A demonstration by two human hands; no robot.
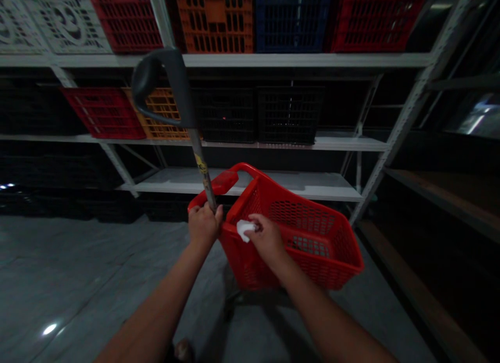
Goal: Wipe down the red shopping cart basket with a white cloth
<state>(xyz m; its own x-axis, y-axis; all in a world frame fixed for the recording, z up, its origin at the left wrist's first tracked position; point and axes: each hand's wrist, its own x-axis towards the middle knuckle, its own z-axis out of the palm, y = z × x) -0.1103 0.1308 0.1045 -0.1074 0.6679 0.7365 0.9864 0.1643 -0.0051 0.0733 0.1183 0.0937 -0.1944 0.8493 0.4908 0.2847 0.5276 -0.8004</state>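
Note:
A red plastic shopping basket point(312, 238) on wheels stands on the floor in front of me. Its metal pull rod point(200, 162) rises to a grey grip handle point(162, 84) near the top of the view. My left hand point(203, 223) is closed around the lower part of the rod, close to the basket's rim. My right hand point(265, 238) pinches a small white cloth or wad point(245, 228) against the basket's near rim. A red carry handle point(226, 180) lies folded over the top of the basket.
Metal shelving point(242, 144) runs along the wall ahead, holding red, orange, blue, black and white crates point(214, 19). Darker wooden shelves point(441, 196) stand at the right. The floor point(78, 279) is grey and shiny.

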